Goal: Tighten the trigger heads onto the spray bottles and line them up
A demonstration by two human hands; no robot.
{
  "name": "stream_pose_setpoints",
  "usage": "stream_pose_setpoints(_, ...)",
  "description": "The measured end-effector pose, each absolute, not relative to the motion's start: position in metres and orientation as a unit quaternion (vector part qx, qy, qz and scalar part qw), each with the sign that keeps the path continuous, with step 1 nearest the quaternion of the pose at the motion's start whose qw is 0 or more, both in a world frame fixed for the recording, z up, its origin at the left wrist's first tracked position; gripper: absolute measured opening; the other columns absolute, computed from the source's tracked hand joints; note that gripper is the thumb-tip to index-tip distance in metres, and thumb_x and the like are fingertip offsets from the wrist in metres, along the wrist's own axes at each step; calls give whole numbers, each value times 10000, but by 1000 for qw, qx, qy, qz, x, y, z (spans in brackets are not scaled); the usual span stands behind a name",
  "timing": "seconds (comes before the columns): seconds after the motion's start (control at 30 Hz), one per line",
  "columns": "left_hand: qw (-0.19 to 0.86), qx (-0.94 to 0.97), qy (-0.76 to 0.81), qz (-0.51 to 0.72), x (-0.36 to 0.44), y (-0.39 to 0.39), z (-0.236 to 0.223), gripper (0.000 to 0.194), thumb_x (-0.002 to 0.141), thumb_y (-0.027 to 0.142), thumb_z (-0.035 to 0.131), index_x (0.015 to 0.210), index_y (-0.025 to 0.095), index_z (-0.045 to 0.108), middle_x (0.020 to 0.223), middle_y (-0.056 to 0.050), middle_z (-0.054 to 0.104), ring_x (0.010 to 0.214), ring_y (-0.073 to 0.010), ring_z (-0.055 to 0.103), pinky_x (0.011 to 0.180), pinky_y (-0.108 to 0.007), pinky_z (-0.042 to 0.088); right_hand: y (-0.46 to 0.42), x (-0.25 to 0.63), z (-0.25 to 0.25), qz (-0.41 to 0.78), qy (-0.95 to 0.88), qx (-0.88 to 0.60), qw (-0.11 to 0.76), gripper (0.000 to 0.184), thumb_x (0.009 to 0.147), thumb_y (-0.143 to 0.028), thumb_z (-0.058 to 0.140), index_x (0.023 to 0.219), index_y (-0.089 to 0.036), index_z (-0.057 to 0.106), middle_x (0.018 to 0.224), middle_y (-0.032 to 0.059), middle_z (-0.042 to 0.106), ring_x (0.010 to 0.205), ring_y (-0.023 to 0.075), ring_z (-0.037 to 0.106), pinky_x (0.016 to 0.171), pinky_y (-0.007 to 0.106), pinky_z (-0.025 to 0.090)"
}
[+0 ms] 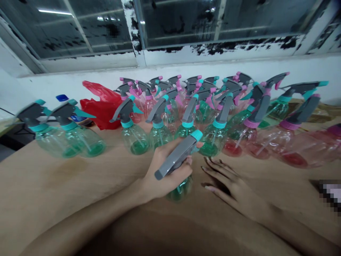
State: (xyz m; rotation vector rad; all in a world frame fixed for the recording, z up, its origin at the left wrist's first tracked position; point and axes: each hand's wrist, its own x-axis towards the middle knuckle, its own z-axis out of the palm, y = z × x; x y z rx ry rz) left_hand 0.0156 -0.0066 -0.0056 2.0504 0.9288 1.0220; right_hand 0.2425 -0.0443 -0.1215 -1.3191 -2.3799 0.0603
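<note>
Our left hand (157, 174) is closed round a spray bottle (179, 156), probably to steady it. Right of that bottle, our right hand (237, 190) spreads its fingers, empty, over the table (106, 199). Just behind it, green bottles (135, 140) block forward room; a red bag (105, 112) lies behind-left.

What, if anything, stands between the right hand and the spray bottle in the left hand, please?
No separate object visibly does. Tabletop shows between the right hand and the lower part of the spray bottle; higher up, only fingers of the left hand wrap around it.
</note>
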Motion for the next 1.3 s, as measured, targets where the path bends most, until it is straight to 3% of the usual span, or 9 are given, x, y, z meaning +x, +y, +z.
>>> stream_pose_setpoints(0.3,318,780,389,373,16,-9,-8,338,748,198,508,1067,201,619,679,5,589,601,-149,591,628,-276,522,-46,242,-118,21,-855,-481,192,502,875,-429,463,1336,-237,408,1413,40,401,1311,234,321,1057,479,324)
stream_pose_setpoints(0.67,316,784,380,375,16,-9,-8,350,759,174,497,1091,186,607,640,24,522,532,-114,505,583,-243,501,-45,241,-119,20,-856,-477,197,505,879,-427,459,1345,-244,392,1415,41,396,1310,244,322,1051,499,328)
stream_pose_setpoints(1.0,218,806,385,393,20,-8,-9,276,732,158,543,989,225,616,638,40,537,491,-98,472,511,-219,445,-45,241,-119,22,-855,-472,213,510,873,-425,468,1346,-251,392,1405,48,409,1298,249,344,1045,506,328)
stream_pose_setpoints(1.2,262,769,418,406,17,-14,-17,346,729,230,619,1071,249,571,751,4,665,650,-166,650,577,-251,521,-45,240,-118,23,-854,-475,212,492,878,-433,455,1324,-225,427,1391,67,431,1293,245,355,1043,500,335)
stream_pose_setpoints(1.3,272,770,439,373,12,-20,-18,353,723,284,650,1064,227,580,883,-34,698,839,-215,670,725,-320,537,-45,239,-117,20,-854,-472,216,495,878,-439,452,1328,-235,423,1388,71,435,1291,249,357,1039,504,337)
